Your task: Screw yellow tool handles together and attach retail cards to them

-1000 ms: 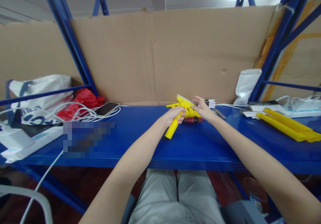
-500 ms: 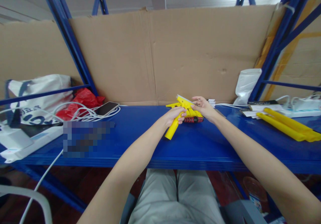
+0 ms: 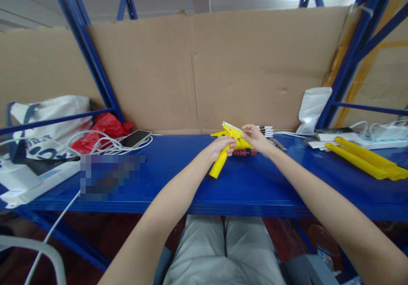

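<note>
Head view: the left hand (image 3: 220, 145) is wrapping closed fingers around the handle of a yellow plastic tool (image 3: 228, 142) above the blue shelf (image 3: 178, 178), while the right hand (image 3: 255, 138) is pinching its top end. It looks light, rigid and smooth, best gripped by the handle.

We've got both bare forearms stretched out ahead of us, angling in so they nearly meet in the middle. Our left hand (image 3: 221, 145) is curled into a loose fist, knuckles up, fingers wrapped tight. Our right hand (image 3: 256, 137) sits just beside it, slightly higher, wrist bent a bit, fingertips pinching toward the left.
</note>
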`<state>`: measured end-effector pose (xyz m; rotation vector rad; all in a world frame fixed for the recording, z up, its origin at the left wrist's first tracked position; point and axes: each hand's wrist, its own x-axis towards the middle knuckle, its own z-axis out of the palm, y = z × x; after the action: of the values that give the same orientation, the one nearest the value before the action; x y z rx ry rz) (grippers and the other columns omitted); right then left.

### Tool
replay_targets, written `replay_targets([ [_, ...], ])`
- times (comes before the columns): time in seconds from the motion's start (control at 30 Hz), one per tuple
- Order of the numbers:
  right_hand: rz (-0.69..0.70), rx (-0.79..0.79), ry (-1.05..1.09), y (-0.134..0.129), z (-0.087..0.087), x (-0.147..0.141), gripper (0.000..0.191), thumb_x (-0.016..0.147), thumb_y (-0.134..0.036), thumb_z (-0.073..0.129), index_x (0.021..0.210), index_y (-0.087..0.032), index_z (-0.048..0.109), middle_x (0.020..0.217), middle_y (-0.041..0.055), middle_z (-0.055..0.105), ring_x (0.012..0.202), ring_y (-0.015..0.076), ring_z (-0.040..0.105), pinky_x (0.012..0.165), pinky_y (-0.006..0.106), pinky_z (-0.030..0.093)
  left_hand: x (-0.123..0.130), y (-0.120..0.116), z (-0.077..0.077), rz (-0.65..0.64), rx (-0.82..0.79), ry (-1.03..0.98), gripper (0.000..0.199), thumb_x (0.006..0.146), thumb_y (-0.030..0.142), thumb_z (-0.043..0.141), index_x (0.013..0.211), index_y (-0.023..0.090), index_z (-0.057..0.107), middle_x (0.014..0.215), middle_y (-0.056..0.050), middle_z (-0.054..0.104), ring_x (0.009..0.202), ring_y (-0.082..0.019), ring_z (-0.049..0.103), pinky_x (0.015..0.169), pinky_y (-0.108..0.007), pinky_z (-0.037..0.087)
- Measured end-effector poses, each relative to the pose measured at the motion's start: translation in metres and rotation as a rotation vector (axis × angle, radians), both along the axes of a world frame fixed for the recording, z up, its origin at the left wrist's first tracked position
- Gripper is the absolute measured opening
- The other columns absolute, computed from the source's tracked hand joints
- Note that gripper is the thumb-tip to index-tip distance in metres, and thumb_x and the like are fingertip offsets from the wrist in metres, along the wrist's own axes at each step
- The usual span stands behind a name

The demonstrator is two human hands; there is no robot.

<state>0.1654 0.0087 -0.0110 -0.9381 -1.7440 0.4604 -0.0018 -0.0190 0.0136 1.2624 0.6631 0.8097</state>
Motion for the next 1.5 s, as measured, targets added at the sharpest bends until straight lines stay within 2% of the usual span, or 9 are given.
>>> replay_targets([
  [0.17, -0.259, 0.18, -0.301, 0.001, 0.002, 0.008, 0.031, 0.077, -0.039, 0.051, 0.099, -0.018, 0.048, 0.1, 0.0136, 0.059, 0.094, 0.0237, 0.056, 0.083, 0.04, 0.044, 0.002, 0.006, -0.001, 0.069, -0.016, -0.082, 0.015, 0.08, 0.004, 0.041, 0.072, 0.016, 0.043, 0.047, 0.008, 0.039, 0.03, -0.003, 0.033, 0.032, -0.015, 0.027],
  [0.27, -0.384, 0.077, -0.595, -0.009, 0.011, 0.018, 0.023, 0.077, -0.037, 0.051, 0.088, -0.017, 0.054, 0.088, 0.011, 0.062, 0.083, 0.0231, 0.058, 0.073, 0.036, 0.045, 0.003, 0.011, -0.005, 0.187, -0.037, -0.101, 0.017, 0.079, 0.003, 0.04, 0.07, 0.017, 0.042, 0.045, 0.008, 0.039, 0.029, -0.003, 0.032, 0.032, -0.015, 0.026],
  [0.33, -0.356, -0.122, -0.774, -0.017, 0.018, 0.025, 0.022, 0.077, -0.038, 0.051, 0.079, -0.017, 0.057, 0.078, 0.0087, 0.063, 0.072, 0.0203, 0.057, 0.063, 0.031, 0.043, 0.003, 0.015, -0.008, 0.261, -0.052, -0.102, 0.017, 0.079, 0.002, 0.04, 0.069, 0.017, 0.041, 0.045, 0.008, 0.039, 0.029, -0.003, 0.031, 0.032, -0.015, 0.025],
  [0.43, -0.154, -0.368, -0.915, -0.024, 0.023, 0.032, 0.032, 0.077, -0.047, 0.05, 0.07, -0.016, 0.059, 0.069, 0.0058, 0.062, 0.062, 0.0164, 0.054, 0.055, 0.027, 0.039, 0.003, 0.019, -0.011, 0.331, -0.065, -0.104, 0.018, 0.078, 0.001, 0.04, 0.069, 0.017, 0.04, 0.045, 0.008, 0.039, 0.028, -0.003, 0.032, 0.032, -0.015, 0.024],
  [0.63, -0.016, -0.39, -0.939, -0.024, 0.021, 0.034, 0.035, 0.065, -0.051, 0.061, 0.06, -0.017, 0.057, 0.058, 0.0013, 0.054, 0.054, 0.0123, 0.046, 0.048, 0.025, 0.03, 0.002, 0.019, -0.011, 0.343, -0.066, -0.108, 0.018, 0.079, 0.002, 0.039, 0.069, 0.017, 0.041, 0.044, 0.008, 0.038, 0.028, -0.004, 0.032, 0.033, -0.016, 0.024],
  [0.8, 0.029, -0.346, -0.647, -0.029, 0.026, 0.031, 0.045, 0.065, -0.061, 0.056, 0.069, -0.016, 0.057, 0.054, -0.0008, 0.049, 0.049, 0.0098, 0.042, 0.045, 0.024, 0.029, 0.003, 0.016, -0.009, 0.358, -0.081, -0.105, 0.018, 0.077, 0.002, 0.04, 0.068, 0.018, 0.039, 0.043, 0.009, 0.038, 0.028, -0.004, 0.031, 0.034, -0.016, 0.025],
  [1.0, -0.054, -0.22, -0.197, -0.036, 0.037, 0.029, 0.049, 0.061, -0.065, 0.06, 0.071, -0.018, 0.05, 0.044, -0.0057, 0.04, 0.039, 0.0068, 0.035, 0.04, 0.023, 0.025, 0.003, 0.017, -0.008, 0.35, -0.057, -0.103, 0.019, 0.077, 0.003, 0.041, 0.066, 0.018, 0.038, 0.042, 0.008, 0.038, 0.028, -0.004, 0.032, 0.033, -0.016, 0.025],
  [1.2, -0.093, -0.045, 0.245, -0.033, 0.043, 0.03, 0.048, 0.058, -0.062, 0.066, 0.07, -0.021, 0.045, 0.057, -0.0025, 0.052, 0.039, 0.0077, 0.042, 0.037, 0.024, 0.034, 0.002, 0.02, -0.011, 0.329, -0.093, -0.07, 0.016, 0.079, 0.004, 0.039, 0.071, 0.018, 0.039, 0.043, 0.008, 0.038, 0.029, -0.005, 0.032, 0.035, -0.017, 0.024],
  [1.5, -0.372, 0.235, 0.413, -0.017, 0.042, 0.049, 0.039, 0.071, -0.06, 0.054, 0.081, -0.024, 0.043, 0.073, 0.0032, 0.059, 0.044, 0.0117, 0.049, 0.038, 0.029, 0.038, -0.002, 0.026, -0.017, 0.275, -0.132, 0.028, 0.013, 0.078, 0.005, 0.04, 0.081, 0.016, 0.046, 0.042, 0.008, 0.037, 0.03, -0.005, 0.032, 0.036, -0.017, 0.026],
])
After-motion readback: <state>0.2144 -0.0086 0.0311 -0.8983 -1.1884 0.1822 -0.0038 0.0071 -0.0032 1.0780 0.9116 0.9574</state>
